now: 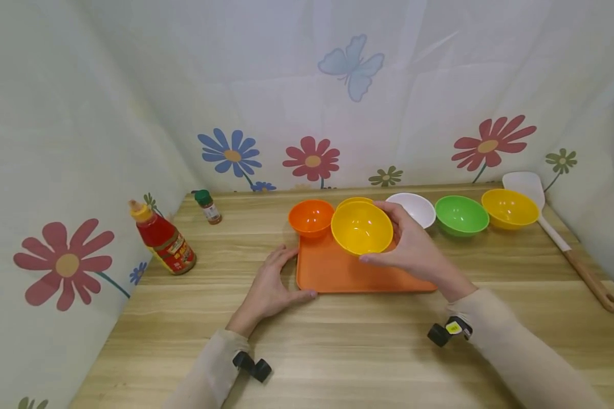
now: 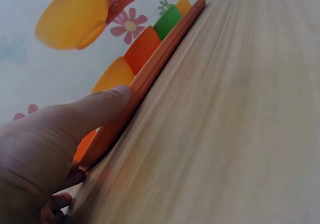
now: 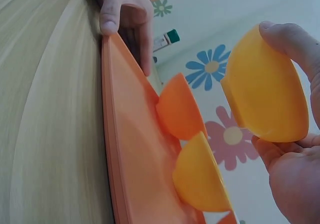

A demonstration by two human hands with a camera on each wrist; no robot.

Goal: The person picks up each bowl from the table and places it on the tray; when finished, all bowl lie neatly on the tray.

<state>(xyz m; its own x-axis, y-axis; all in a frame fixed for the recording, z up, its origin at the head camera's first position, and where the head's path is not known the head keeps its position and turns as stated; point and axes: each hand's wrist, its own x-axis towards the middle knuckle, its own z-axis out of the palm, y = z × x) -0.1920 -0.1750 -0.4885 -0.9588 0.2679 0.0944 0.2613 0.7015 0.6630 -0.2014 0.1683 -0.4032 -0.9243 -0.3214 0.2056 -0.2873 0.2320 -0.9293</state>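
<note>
My right hand (image 1: pixel 417 244) holds a yellow bowl (image 1: pixel 360 230) by its right side, thumb and fingers on its wall, raised above an orange tray (image 1: pixel 337 275). The bowl's hollow faces me in the head view. My left hand (image 1: pixel 268 287) rests at the tray's near left corner, thumb along the front edge and fingers beside the left edge. On the tray's back part stand an orange bowl (image 3: pixel 179 106) and another yellow bowl (image 3: pixel 200 176). In the head view the held bowl mostly covers that second yellow one.
Rightward along the back are a white bowl (image 1: pixel 414 209), a green bowl (image 1: pixel 461 217) and a yellow bowl (image 1: pixel 509 210). A white spatula (image 1: pixel 578 261) with a wooden handle lies at the right. A red sauce bottle (image 1: pixel 170 244) and a green-capped spice jar (image 1: pixel 208 207) stand left.
</note>
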